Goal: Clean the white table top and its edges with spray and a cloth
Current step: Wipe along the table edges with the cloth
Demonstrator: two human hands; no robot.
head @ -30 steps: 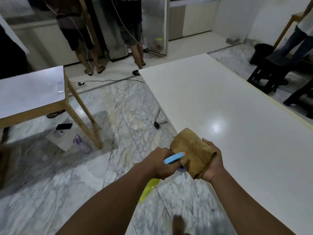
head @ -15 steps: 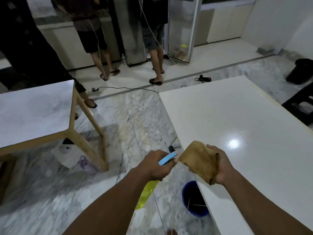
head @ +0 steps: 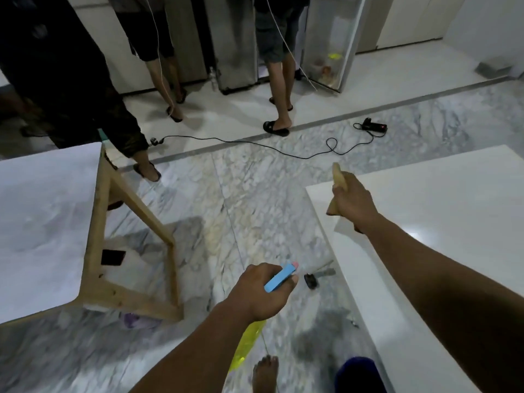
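Holding a tan cloth (head: pixel 337 173) and a spray bottle (head: pixel 280 278) by the white table (head: pixel 442 194).
The right hand (head: pixel 353 205) is curled tight round the cloth, over the table's corner. The left hand (head: pixel 261 290) grips the bottle's blue top above the marble floor (head: pixel 255 194), beside the table.

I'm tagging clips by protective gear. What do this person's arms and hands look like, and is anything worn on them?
Nothing worn is visible. The left hand and right hand are bare, without gloves. The left forearm and right forearm are uncovered down to the frame edge, no sleeve showing. No watch or band sits on either wrist. No ring shows, though most fingers are hidden.
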